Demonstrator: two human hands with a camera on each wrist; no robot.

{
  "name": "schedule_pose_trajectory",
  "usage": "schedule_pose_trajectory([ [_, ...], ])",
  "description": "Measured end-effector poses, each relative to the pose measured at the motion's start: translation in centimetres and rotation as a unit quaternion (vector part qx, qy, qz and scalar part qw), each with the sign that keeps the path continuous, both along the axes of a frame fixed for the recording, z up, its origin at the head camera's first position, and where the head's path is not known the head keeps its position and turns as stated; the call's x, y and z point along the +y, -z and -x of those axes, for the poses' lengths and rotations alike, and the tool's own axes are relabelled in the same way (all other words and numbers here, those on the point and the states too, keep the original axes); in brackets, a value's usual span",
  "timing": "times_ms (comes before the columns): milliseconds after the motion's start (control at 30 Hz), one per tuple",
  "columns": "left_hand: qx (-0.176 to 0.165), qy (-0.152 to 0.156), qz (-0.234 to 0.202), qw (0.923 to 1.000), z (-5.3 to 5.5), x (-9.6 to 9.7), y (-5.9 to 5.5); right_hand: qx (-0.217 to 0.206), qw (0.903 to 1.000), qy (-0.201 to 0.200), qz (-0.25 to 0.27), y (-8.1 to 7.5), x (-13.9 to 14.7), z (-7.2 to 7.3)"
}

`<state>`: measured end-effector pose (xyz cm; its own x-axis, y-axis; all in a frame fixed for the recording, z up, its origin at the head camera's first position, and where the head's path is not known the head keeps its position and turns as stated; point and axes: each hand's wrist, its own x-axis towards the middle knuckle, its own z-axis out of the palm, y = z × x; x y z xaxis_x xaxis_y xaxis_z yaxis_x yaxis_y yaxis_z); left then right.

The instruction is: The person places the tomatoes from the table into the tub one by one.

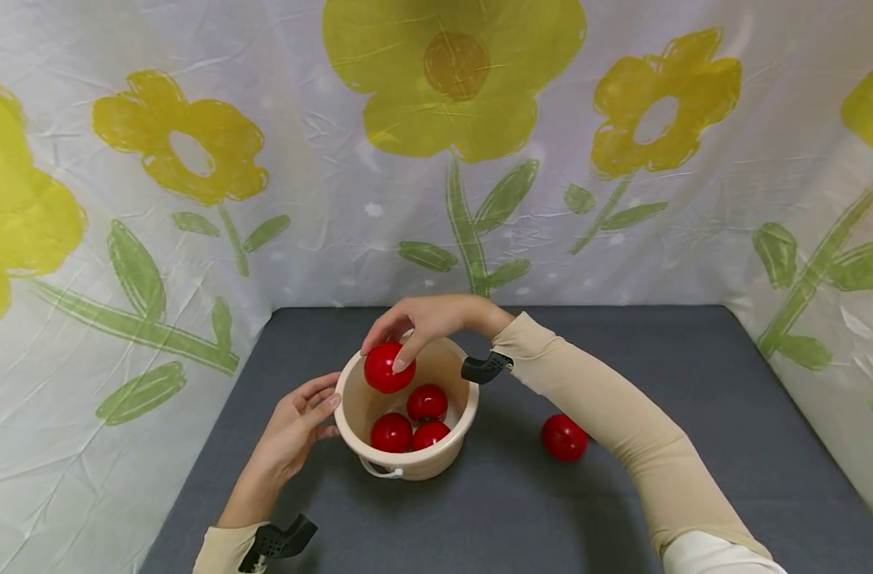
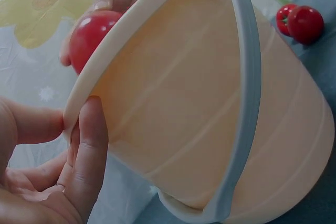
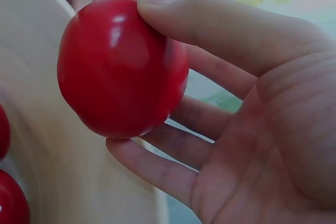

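A cream bucket (image 1: 436, 469) with a pale handle (image 2: 247, 98) stands on the dark table. In the left wrist view, my left hand (image 1: 292, 434) pinches its rim between thumb and fingers. A glossy red tomato (image 3: 121, 72) is in my right hand (image 1: 436, 323), gripped between the thumb and fingertips. The head view has that hand over the bucket's far left part, with the tomato at the opening. Inside the bucket lie three more tomatoes, among them one at the left (image 1: 391, 433) and one at the back (image 1: 427, 402).
Right of the bucket, another tomato (image 1: 564, 437) lies on the dark table (image 1: 493, 518) beside my right forearm. The left wrist view shows two tomatoes (image 2: 305, 24) there, close together. A white sheet (image 1: 321, 199) with painted yellow flowers hangs behind and at both sides.
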<state>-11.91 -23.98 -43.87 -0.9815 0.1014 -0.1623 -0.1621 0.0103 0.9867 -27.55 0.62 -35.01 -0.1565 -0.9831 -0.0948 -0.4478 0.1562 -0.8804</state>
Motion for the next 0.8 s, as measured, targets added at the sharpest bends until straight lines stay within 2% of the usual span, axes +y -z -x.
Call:
schedule_pose_trajectory([
  [433, -0.001, 0.005, 0.015, 0.9999, 0.1, 0.0, -0.1, -0.047, 0.9981, -0.022, -0.032, 2.8, -1.7, -1.1],
  [600, 0.003, 0.008, 0.006, 1.0, 0.2, 0.0, -0.1, -0.055, 0.997, -0.015, -0.051, 3.6, -1.8, -1.5],
  [800, 0.008, 0.01, 0.0, 0.9999, 0.2, -0.1, 0.0, -0.044, 0.996, -0.012, -0.077, 4.1, -1.7, -1.5],
])
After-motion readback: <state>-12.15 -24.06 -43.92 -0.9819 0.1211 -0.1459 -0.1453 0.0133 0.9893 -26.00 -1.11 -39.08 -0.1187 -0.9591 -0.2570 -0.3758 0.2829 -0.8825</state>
